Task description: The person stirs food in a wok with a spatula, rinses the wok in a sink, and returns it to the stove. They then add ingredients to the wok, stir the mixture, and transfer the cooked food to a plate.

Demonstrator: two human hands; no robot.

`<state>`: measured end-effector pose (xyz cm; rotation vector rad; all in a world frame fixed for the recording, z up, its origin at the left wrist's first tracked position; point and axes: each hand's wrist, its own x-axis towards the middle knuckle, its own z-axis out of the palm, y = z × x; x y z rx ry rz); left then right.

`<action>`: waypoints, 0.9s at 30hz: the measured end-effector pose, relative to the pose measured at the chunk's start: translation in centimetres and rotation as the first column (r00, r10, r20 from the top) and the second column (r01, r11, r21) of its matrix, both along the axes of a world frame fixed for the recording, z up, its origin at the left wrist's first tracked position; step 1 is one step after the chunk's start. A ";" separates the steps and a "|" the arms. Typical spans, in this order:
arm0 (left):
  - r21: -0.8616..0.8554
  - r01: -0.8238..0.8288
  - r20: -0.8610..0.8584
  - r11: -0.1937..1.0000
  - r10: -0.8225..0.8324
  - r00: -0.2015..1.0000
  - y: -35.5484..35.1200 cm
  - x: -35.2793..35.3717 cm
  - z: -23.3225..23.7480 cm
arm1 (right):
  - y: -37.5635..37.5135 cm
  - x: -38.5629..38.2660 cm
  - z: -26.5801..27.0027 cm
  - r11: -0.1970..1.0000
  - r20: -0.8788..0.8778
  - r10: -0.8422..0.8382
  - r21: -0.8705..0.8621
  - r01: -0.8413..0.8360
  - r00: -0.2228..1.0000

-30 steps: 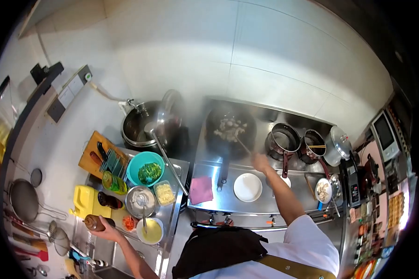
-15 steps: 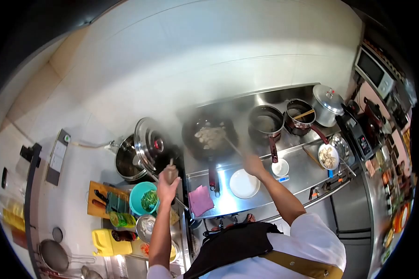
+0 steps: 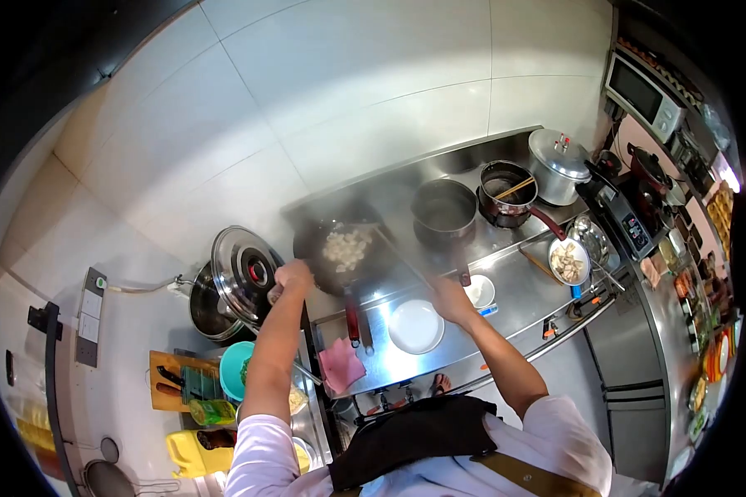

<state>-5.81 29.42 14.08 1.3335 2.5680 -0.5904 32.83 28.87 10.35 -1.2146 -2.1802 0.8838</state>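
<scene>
My right hand (image 3: 453, 300) is closed round the handle of a long spatula (image 3: 404, 261), whose far end reaches into the dark wok (image 3: 311, 269). Pale chopped pieces (image 3: 346, 249) lie in the wok under steam. My left hand (image 3: 293, 278) is closed at the wok's left side, by the steel lid (image 3: 239, 263); something small shows at its fingers, too hidden to name. The lid leans over a large steel pot (image 3: 205, 306). A white plate (image 3: 416, 326) sits on the steel counter, with a pink cloth (image 3: 341, 365) to its left.
Further right are a saucepan (image 3: 444, 207), another pan with chopsticks (image 3: 506, 185), a pressure cooker (image 3: 558, 166) and a bowl of pale pieces (image 3: 569, 261). At left stand a turquoise bowl (image 3: 233, 371), a knife on a cutting board (image 3: 165, 386) and a yellow jug (image 3: 192, 454).
My left hand has moved up towards the wok, and the small brownish container seen in it before is now mostly hidden. The spatula's far end has shifted up and left relative to the wok.
</scene>
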 end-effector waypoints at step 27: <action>0.827 -0.427 0.503 0.365 -0.143 0.853 -13.8 4.0 -1.4 | 3.5 -11.6 0.0 0.930 0.606 0.234 0.087 -0.356 0.760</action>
